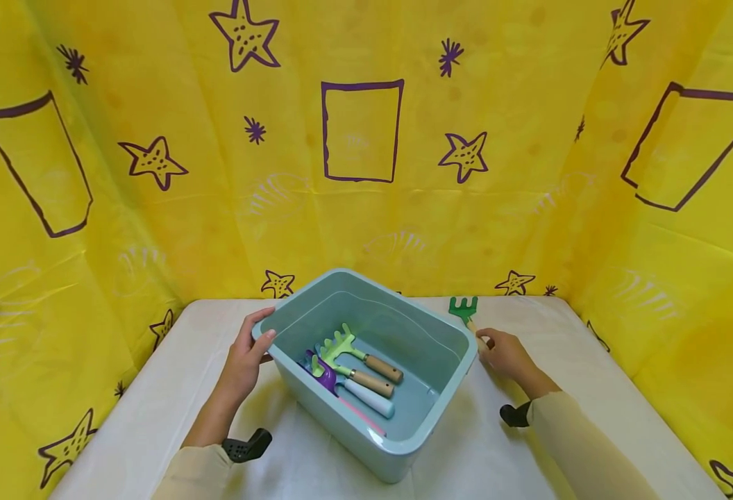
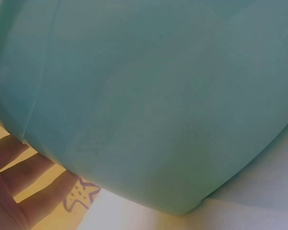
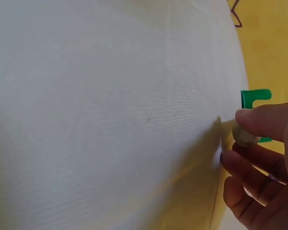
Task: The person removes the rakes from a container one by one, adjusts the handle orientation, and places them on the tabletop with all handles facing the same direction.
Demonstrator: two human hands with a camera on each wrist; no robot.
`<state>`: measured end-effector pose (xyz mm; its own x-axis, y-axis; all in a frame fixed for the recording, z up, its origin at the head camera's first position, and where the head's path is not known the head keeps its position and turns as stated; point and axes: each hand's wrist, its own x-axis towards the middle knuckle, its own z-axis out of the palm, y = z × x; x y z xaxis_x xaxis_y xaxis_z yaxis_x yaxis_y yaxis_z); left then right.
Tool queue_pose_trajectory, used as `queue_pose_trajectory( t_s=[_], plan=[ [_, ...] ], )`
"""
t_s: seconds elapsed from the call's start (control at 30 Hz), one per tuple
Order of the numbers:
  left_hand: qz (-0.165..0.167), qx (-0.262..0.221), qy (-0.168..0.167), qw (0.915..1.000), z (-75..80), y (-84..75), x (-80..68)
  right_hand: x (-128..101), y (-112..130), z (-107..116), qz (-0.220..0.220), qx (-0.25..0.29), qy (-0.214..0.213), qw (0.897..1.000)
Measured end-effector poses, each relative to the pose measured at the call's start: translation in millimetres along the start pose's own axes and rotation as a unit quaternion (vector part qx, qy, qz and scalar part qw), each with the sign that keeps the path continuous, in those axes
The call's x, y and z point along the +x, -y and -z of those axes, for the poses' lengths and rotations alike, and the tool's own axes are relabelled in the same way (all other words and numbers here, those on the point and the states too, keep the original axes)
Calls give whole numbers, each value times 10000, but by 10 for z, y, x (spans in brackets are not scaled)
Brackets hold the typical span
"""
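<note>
The right hand point(image 1: 509, 354) pinches the wooden handle end of a small dark-green toy rake point(image 1: 464, 309), its tines pointing away beside the pale-blue plastic tub point(image 1: 404, 444), whose rim the left hand point(image 1: 246, 357) grips.

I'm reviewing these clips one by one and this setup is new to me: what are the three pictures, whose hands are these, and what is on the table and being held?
There is no machine here: a person works with two bare hands and wears three cameras. The wide picture comes from the head, looking down at a white-covered table walled by yellow patterned sheeting. The other two come from the wrists.

The left hand grips the rim of a pale teal plastic bin; its wrist view shows little but the bin's outer wall. In the bin lie a light green toy rake, a purple tool and other handled garden tools.

The right hand pinches the wooden handle end of a dark green toy rake that lies on the table beside the bin; the right wrist view shows fingertips on that rounded end.
</note>
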<state>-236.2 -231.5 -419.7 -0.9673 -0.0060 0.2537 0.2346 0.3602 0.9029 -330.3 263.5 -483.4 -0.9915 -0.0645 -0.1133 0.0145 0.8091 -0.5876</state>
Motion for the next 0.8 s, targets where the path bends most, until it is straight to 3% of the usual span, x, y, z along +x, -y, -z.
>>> queue_pose_trajectory(
  t_s=[0.3, 0.6, 0.8],
  plan=[
    [27, 35, -16, 10000, 1, -5, -1, 34, 45, 39, 26, -32, 62, 10000],
    [36, 84, -7, 10000, -4, -4, 10, -78, 196, 364, 1072, -321, -442, 9927],
    [-5, 102, -23, 9999, -3, -3, 9, -89, 423, 636, 1281, -177, -553, 9901]
  ],
)
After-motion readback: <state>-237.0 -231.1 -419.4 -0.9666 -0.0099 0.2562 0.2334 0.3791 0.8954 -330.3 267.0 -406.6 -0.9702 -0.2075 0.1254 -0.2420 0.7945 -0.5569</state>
